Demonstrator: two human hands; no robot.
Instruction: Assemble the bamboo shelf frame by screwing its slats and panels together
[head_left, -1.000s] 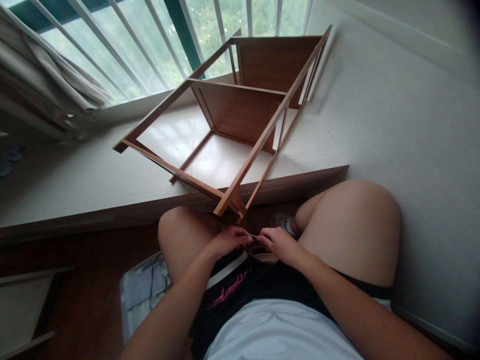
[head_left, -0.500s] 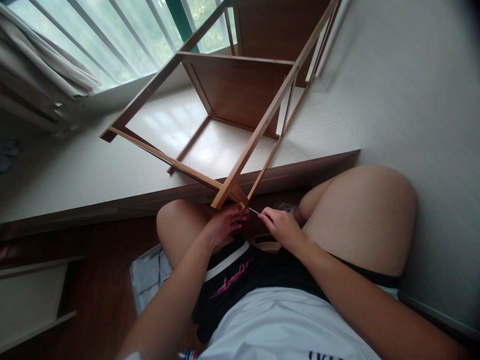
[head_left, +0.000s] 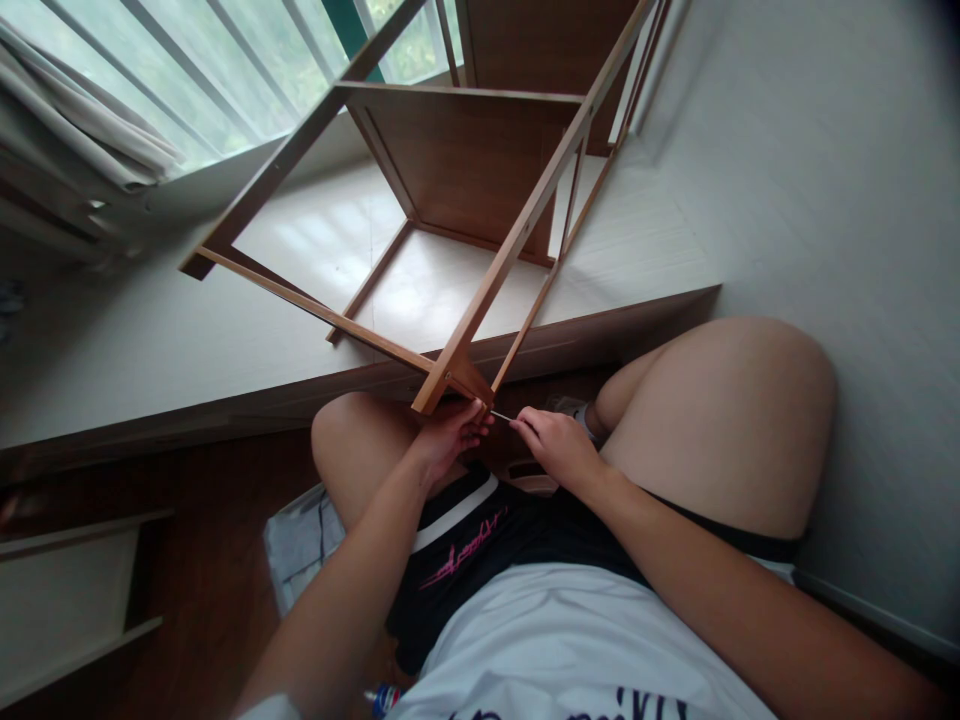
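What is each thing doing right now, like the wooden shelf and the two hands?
Wooden shelf: tipped over, lying on the white ledge.
Left hand: touching the shelf's near corner.
Right hand: pinching a thin metal tool aimed at that corner.
Curtain: bunched beside the window.

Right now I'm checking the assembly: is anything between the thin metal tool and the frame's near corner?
Nothing visible. The thin metal tool, pinched by the right hand, points straight at the wooden frame corner, where the left hand rests below.
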